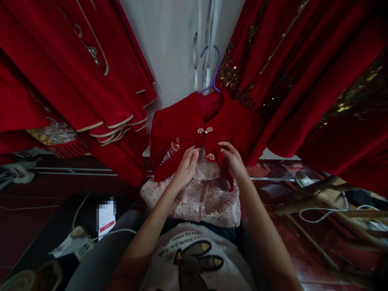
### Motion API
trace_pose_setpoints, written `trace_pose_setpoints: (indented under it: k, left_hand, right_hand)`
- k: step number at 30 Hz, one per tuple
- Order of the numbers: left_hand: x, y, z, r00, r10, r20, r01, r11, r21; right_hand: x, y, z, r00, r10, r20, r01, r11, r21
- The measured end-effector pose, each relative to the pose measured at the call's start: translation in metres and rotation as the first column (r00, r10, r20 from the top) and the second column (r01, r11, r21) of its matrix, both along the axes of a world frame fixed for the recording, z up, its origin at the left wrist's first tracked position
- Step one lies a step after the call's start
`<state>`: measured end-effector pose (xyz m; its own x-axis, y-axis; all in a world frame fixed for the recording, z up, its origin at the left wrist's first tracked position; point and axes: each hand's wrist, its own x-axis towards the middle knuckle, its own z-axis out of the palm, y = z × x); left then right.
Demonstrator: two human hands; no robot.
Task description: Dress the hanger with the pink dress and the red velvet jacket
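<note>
A short red jacket hangs in front of me on a purple hanger. Beaded flower fasteners sit along its front opening, and the upper one looks joined. A beaded tassel brooch decorates the jacket's left side in view. My left hand pinches the lower front edge left of the opening. On the other side, my right hand holds the lower front with curved fingers; its thumb is hidden. Between my hands, pale pink brocade fabric shows below the jacket and lies bunched over my lap.
Red garments hang at left, and more with gold sequins at right. A white metal rack stands behind the hanger. At lower left are a power strip and cables on a black surface. Wooden pieces lie at right.
</note>
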<state>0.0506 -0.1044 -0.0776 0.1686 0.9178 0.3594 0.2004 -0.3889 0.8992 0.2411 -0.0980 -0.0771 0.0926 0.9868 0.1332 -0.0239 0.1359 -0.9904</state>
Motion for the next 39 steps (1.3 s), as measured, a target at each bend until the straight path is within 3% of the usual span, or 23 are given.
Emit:
trace_pose_setpoints:
  k: [3,6,10,13,16,20,22,25,27,29,33,39]
  left_hand:
    - [0.005,-0.006,0.008,0.991,-0.033,0.132,0.057,0.981,-0.185]
    - [0.005,-0.009,0.013,0.936,0.096,0.338,0.024,0.943,-0.333]
    - [-0.004,-0.006,0.012,0.878,0.207,0.432,-0.054,0.939,-0.34]
    - [-0.01,-0.006,0.011,0.894,0.172,0.413,-0.042,0.951,-0.305]
    - [-0.01,-0.007,0.008,0.924,0.128,0.361,-0.023,0.96,-0.281]
    - [-0.014,-0.004,0.005,0.944,0.132,0.301,-0.059,0.969,-0.239]
    - [-0.024,0.002,0.006,0.95,0.206,0.233,-0.182,0.976,-0.122]
    - [-0.046,0.018,0.016,0.918,0.393,0.057,-0.398,0.91,0.118]
    - [-0.058,0.029,0.023,0.906,0.418,-0.065,-0.4,0.896,0.192]
    - [-0.065,0.037,0.027,0.915,0.38,-0.137,-0.351,0.916,0.193]
    - [-0.06,0.041,0.016,0.91,0.369,-0.187,-0.343,0.926,0.159]
    - [-0.056,0.042,0.003,0.916,0.383,-0.121,-0.368,0.921,0.124]
  right_hand:
    - [0.016,-0.02,0.035,0.916,0.401,0.002,-0.401,0.916,-0.014]
    - [0.014,-0.037,0.057,0.827,0.552,0.1,-0.557,0.83,0.026]
    - [-0.011,-0.042,0.053,0.87,0.429,0.242,-0.458,0.886,0.074]
    - [-0.034,-0.034,0.031,0.906,0.301,0.296,-0.344,0.933,0.106]
    - [-0.052,-0.024,0.01,0.951,0.215,0.22,-0.248,0.959,0.136]
    - [-0.058,-0.02,0.003,0.965,0.237,0.112,-0.253,0.954,0.159]
    - [-0.055,-0.021,0.006,0.964,0.257,0.069,-0.265,0.95,0.165]
    - [-0.048,-0.024,0.013,0.947,0.32,0.039,-0.321,0.933,0.161]
    - [-0.044,-0.026,0.016,0.916,0.399,0.052,-0.402,0.904,0.145]
    - [-0.042,-0.026,0.017,0.895,0.441,0.068,-0.446,0.885,0.136]
    - [-0.043,-0.022,0.01,0.918,0.381,0.107,-0.394,0.904,0.166]
    - [-0.046,-0.016,0.0,0.954,0.255,0.158,-0.285,0.935,0.209]
